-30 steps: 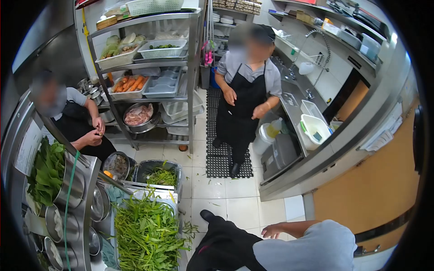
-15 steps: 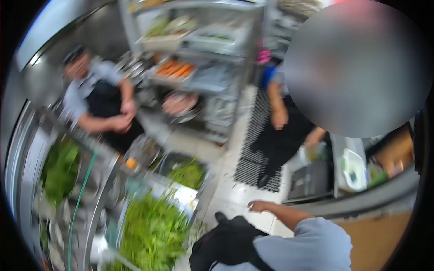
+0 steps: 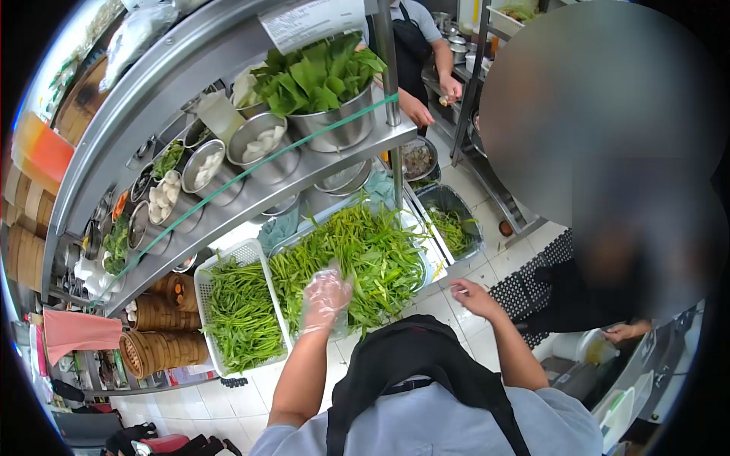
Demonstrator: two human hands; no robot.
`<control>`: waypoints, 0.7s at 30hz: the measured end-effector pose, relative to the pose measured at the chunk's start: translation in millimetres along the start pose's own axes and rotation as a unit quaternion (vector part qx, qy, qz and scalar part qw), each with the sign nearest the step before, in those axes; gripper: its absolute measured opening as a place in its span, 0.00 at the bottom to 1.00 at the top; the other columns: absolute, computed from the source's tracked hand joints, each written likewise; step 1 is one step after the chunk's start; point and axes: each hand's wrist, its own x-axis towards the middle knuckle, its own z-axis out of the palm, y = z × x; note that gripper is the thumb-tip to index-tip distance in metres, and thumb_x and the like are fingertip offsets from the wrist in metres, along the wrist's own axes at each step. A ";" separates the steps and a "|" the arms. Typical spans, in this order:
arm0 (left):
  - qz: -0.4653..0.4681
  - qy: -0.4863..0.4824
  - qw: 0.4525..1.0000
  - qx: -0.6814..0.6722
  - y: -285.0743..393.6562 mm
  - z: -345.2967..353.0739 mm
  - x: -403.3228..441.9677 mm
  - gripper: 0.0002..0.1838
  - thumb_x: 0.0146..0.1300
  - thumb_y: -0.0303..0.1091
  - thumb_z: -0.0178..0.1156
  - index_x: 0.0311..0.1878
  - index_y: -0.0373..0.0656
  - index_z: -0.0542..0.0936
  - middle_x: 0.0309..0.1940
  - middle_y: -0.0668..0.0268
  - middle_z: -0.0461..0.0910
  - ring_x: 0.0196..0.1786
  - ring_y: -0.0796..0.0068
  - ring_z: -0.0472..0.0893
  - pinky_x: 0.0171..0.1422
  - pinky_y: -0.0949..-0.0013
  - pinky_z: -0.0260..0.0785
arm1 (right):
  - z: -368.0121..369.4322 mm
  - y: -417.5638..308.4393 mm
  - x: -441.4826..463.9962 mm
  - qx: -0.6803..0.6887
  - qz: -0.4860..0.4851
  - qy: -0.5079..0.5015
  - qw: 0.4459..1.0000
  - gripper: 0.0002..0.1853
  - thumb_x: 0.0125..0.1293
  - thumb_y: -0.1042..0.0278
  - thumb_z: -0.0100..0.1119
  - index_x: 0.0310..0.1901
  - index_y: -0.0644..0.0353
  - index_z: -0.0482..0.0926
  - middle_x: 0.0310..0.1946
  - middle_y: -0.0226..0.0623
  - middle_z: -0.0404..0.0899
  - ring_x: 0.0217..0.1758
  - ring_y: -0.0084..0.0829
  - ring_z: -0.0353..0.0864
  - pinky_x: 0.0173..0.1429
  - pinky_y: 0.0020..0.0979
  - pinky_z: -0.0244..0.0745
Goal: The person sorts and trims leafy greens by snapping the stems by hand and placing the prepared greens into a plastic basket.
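Observation:
My left hand (image 3: 325, 295), in a clear plastic glove, is over the near edge of a large heap of leafy green stems (image 3: 365, 262); its fingers are blurred against the greens. Bare and apart from the heap, my right hand (image 3: 473, 297) hangs over the floor with its fingers spread and nothing in them. To the left of the heap, a white perforated basket (image 3: 280, 315) holds cut green stems (image 3: 242, 304).
A steel shelf (image 3: 319, 171) above the greens carries metal pots, one with big leaves (image 3: 319, 80). Bamboo steamers (image 3: 163, 349) stand at left. A lined bin (image 3: 477, 242) is beyond the heap. One co-worker's hands (image 3: 450, 89) show at the top; another person is at right.
The view has swung left, so the basket and steamers now show. My gloved left hand has come into view over the greens. My right hand remains raised with nothing in it.

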 end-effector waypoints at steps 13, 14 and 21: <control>-0.030 0.077 0.952 -0.295 -38.5 -14.1 2.9 0.14 0.62 0.38 0.71 0.45 0.38 0.84 0.28 0.54 0.84 0.30 0.58 0.84 0.39 0.59 0.75 | 93.3 -172.1 46.3 0.143 -0.156 0.003 0.977 0.17 0.73 0.61 0.64 0.57 0.62 0.81 0.48 0.34 0.86 0.46 0.23 0.83 0.54 0.29 0.78; -0.028 0.084 0.951 -0.295 -33.0 -19.9 4.1 0.14 0.62 0.38 0.71 0.45 0.38 0.84 0.28 0.54 0.84 0.30 0.58 0.84 0.39 0.59 0.75 | 100.0 -184.4 64.3 0.126 -0.186 0.019 0.974 0.17 0.72 0.60 0.66 0.56 0.62 0.82 0.46 0.34 0.86 0.44 0.23 0.82 0.53 0.28 0.78; 0.021 0.043 0.974 -0.220 -1.8 -47.4 0.2 0.20 0.59 0.43 0.73 0.50 0.40 0.85 0.36 0.53 0.87 0.40 0.52 0.86 0.47 0.56 0.77 | 108.1 -249.3 143.5 0.052 -0.220 0.021 0.974 0.16 0.70 0.58 0.68 0.45 0.65 0.84 0.32 0.30 0.84 0.32 0.21 0.77 0.39 0.30 0.75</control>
